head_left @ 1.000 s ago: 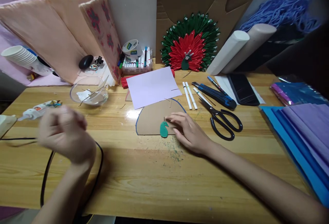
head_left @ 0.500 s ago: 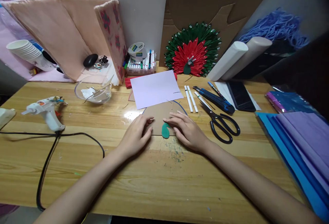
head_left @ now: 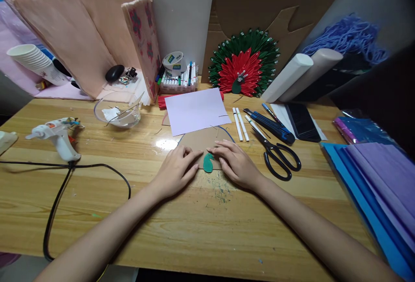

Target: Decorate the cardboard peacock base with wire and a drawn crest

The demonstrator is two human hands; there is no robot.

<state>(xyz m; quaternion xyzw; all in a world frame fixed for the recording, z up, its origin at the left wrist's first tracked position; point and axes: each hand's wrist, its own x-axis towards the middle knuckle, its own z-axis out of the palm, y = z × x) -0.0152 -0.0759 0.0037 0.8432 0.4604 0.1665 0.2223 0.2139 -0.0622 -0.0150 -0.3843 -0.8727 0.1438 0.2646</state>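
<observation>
A small green cutout, curved like a bird's neck and body, lies at the front edge of a rounded brown cardboard piece with a blue-marked rim. To its left, my left hand rests on the cardboard edge, fingers apart and thumb and forefinger tips close to the cutout. My right hand is on the other side, fingers spread on the cardboard, fingertips by the cutout's narrow top; whether they touch it I cannot tell. Behind the hands, a pale lilac sheet overlaps the cardboard.
Black-handled scissors, a blue cutter and white markers lie to the right. Further right are folded blue and purple sheets. A glue gun and a clear bowl stand left. A red-green peacock craft leans behind.
My left hand has moved right, its fingertips now nearer the green cutout. The cutout has shifted slightly and its narrow top shows more. My right hand has barely moved.
</observation>
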